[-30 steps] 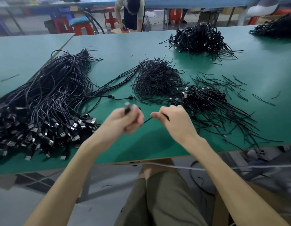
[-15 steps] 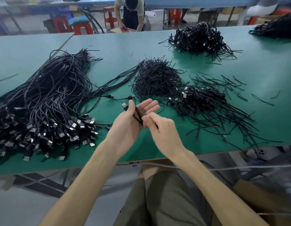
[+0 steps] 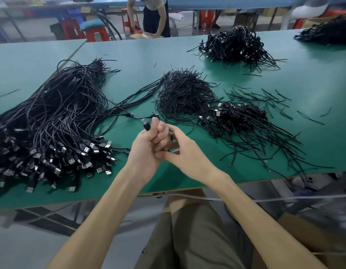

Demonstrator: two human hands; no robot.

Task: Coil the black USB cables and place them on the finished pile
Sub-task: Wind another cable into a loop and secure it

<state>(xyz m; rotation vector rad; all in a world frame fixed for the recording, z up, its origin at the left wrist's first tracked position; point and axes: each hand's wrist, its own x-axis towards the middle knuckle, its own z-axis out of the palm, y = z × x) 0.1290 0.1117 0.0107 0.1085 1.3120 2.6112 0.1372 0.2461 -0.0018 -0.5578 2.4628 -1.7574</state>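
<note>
My left hand (image 3: 147,148) is closed around a coiled black USB cable, whose plug (image 3: 145,124) sticks up above the fist. My right hand (image 3: 184,152) presses against the left hand's fingers, pinching the cable between them; most of the coil is hidden by both hands. To the left lies a big heap of uncoiled black USB cables (image 3: 51,121) with their plugs toward the table's front edge. The pile of coiled cables (image 3: 240,119) sits just right of my hands. A mound of thin black ties (image 3: 184,94) lies behind my hands.
The green table (image 3: 313,78) carries another coiled pile (image 3: 234,45) at the back, a further one (image 3: 327,33) at the far right, and loose ties (image 3: 265,98) scattered right. A person (image 3: 154,14) bends over beyond the table, near red stools (image 3: 94,33).
The left hand's fingers, spread half a second ago, have closed into a fist around the cable. The right hand has come in tight against it.
</note>
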